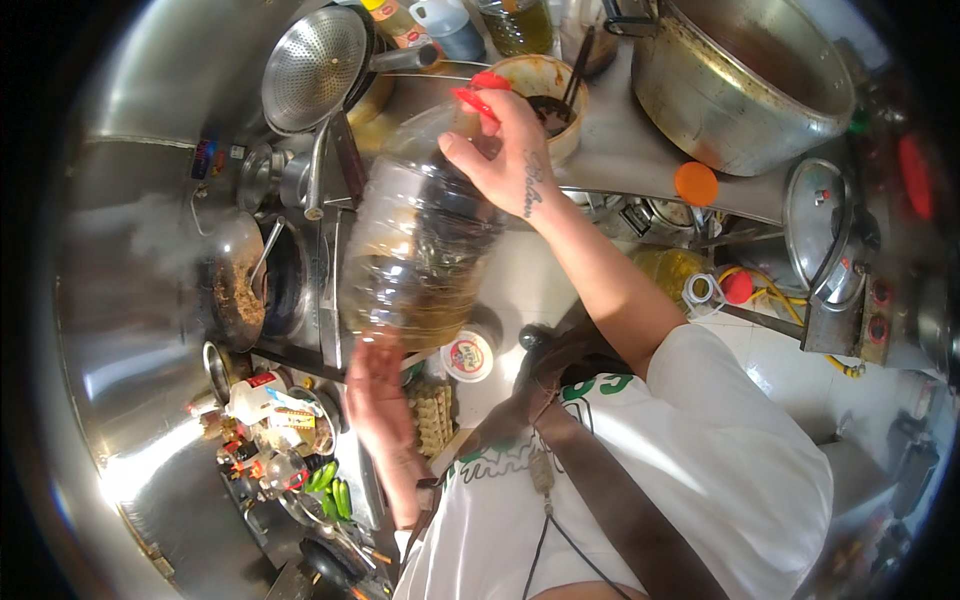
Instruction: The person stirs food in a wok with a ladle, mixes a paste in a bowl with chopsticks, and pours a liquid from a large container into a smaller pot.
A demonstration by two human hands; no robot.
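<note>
A large clear plastic jug [420, 247] with some yellowish liquid inside is held tilted, its neck towards the top of the view. My right hand [510, 146] grips the red handle [480, 101] at the neck. Against the jug's base, my left hand [379, 401] supports it from below. Just beyond the neck stands a tub [574, 139] of dark sauce with a black ladle [577, 71] in it. Whether liquid leaves the jug's mouth cannot be seen.
A big metal pot [727, 112] stands at the upper right, near an orange cap [695, 184]. A perforated strainer [315, 71] lies upper left, above a wok [240, 292]. Green peppers [330, 484] and bottles lie lower left. Below are egg trays [433, 416] and a lidded tub [466, 356].
</note>
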